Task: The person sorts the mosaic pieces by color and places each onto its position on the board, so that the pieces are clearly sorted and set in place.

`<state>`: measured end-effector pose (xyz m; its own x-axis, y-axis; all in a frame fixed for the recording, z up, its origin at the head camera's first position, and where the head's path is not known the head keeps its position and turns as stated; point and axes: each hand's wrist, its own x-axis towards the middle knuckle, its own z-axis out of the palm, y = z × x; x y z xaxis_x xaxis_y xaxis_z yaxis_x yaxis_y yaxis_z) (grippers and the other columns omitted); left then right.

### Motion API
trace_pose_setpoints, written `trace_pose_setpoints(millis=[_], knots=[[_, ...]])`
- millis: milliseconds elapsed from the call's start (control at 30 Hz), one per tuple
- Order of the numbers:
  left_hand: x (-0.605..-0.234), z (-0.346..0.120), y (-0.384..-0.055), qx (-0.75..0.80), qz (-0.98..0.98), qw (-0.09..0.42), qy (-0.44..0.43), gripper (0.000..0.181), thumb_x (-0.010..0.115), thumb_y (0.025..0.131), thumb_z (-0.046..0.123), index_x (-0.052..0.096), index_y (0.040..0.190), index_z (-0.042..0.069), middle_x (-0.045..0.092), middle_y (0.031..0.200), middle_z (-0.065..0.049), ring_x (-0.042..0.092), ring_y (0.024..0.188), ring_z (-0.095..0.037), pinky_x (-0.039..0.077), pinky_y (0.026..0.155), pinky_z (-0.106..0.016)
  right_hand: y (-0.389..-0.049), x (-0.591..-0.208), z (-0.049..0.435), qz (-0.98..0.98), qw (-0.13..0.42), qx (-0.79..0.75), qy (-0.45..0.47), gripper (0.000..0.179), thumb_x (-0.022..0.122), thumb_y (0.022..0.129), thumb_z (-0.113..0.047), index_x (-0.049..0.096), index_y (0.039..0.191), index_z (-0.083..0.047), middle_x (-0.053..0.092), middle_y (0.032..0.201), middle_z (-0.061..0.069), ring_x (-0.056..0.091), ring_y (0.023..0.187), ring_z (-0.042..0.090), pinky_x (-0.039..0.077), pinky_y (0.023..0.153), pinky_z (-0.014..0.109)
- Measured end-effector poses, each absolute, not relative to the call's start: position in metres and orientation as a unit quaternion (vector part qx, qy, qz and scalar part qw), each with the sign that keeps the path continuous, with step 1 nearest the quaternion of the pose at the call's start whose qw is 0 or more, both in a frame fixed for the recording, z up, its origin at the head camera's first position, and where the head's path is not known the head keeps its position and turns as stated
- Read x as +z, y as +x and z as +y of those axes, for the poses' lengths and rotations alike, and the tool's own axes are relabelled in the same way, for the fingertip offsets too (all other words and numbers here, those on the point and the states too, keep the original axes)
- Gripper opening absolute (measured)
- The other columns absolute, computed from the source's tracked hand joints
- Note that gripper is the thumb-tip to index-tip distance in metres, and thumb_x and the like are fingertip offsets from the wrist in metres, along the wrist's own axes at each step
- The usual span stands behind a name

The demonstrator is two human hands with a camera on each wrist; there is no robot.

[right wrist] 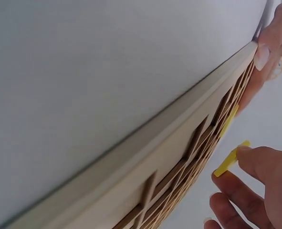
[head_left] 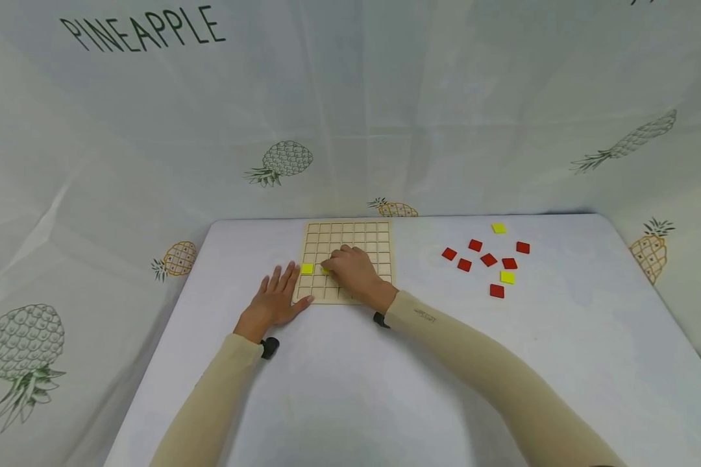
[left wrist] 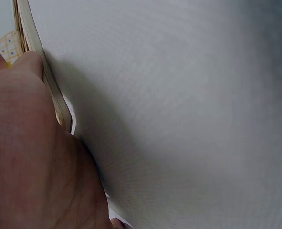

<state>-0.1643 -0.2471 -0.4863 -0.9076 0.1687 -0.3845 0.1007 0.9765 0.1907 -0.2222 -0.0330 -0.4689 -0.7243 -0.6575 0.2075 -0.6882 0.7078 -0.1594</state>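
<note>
A pale wooden grid board [head_left: 380,237] lies near the far edge of the table. My left hand [head_left: 273,301] rests at its left side, fingers straight and spread, with the thumb at the near left corner. One yellow square tile [head_left: 307,268] sits in the leftmost column of the grid, just beside the left fingertips. Over the board, my right hand [head_left: 357,272] pinches another yellow tile [right wrist: 230,160] between thumb and index finger. In the right wrist view that tile is tilted and held above the grid. The left wrist view shows mostly my palm and the board's edge.
Several red tiles [head_left: 489,260] lie scattered on the white table [head_left: 350,383] to the right of the board. Two loose yellow tiles are among them, one farther back [head_left: 499,228] and one nearer [head_left: 507,277]. A pineapple-printed cloth [head_left: 461,155] hangs behind the table.
</note>
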Motion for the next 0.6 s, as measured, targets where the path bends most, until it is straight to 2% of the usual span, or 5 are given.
trace_pose_setpoints(millis=[333,600], knots=[[-0.498,-0.252,-0.169,0.08,0.975,0.195,0.071,0.09,0.039,0.11,0.059,-0.001,0.17,0.006,-0.006,0.178,-0.014,-0.007,0.163,-0.041,0.002,0.13,-0.06,-0.231,-0.47,-0.054,-0.93,0.024,0.088,0.355,0.02,0.069,0.105,-0.017,0.08,0.122,-0.016,0.078,0.115,0.002,0.069,0.108,0.022,0.057,0.099,0.04],[-0.485,-0.247,-0.163,0.082,0.974,0.198,0.067,0.088,0.04,0.111,0.057,0.002,0.17,0.004,-0.004,0.178,-0.015,-0.006,0.163,-0.041,0.001,0.131,-0.058,-0.237,-0.472,-0.062,-0.934,0.015,0.076,0.349,0.023,0.071,0.104,-0.016,0.079,0.124,-0.017,0.077,0.121,0.001,0.069,0.115,0.022,0.056,0.104,0.043]])
